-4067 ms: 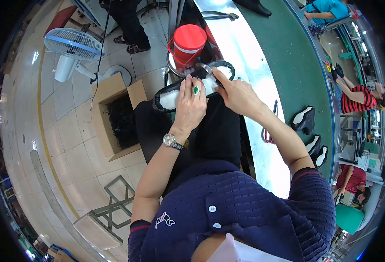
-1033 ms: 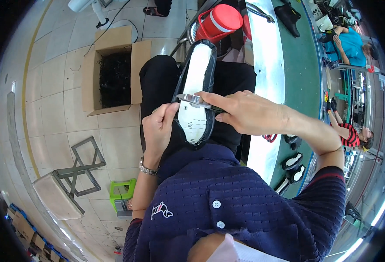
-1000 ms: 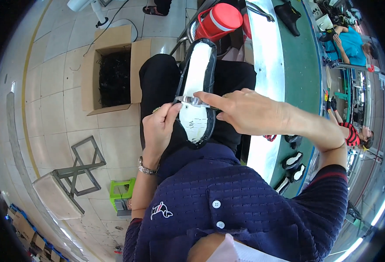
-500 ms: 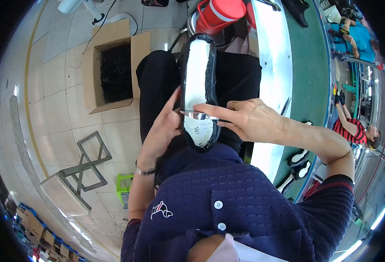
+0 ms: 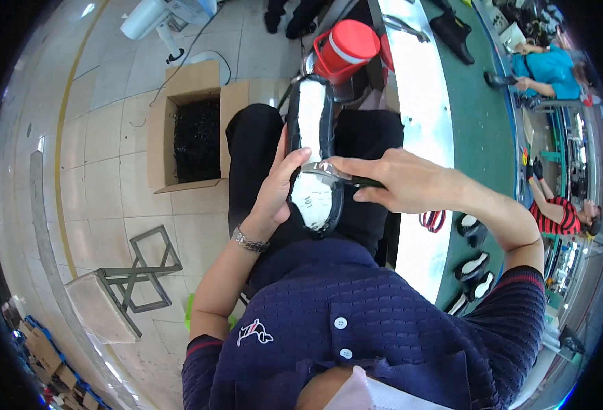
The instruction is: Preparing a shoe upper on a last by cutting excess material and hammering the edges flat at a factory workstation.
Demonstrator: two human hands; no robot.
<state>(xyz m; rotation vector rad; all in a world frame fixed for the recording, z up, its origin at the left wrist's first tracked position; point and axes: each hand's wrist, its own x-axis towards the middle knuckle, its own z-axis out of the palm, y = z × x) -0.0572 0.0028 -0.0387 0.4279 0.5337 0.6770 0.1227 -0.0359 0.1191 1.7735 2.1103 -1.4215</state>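
A black shoe upper (image 5: 310,116) stretched over a last lies sole up between my knees, with a white insole facing me and black edges folded around it. My left hand (image 5: 274,191) grips its left side, thumb on the insole beside the tool. In my right hand (image 5: 397,181) is a metal-ended hand tool (image 5: 322,169) with a dark handle; its metal part lies across the middle of the sole. Its exact kind is partly hidden by my fingers.
An open cardboard box (image 5: 197,140) of black scraps stands at the left. A red bucket (image 5: 350,48) is ahead. Along the right runs a metal bench edge (image 5: 424,102), with red-handled scissors (image 5: 432,220) and several black-and-white shoe parts (image 5: 472,266) on the green surface (image 5: 479,137). Co-workers sit beyond.
My left thumb has come over onto the sole beside the tool. The tool has turned and tilted slightly in my right hand, showing its dark handle. The whole view has shifted a little.
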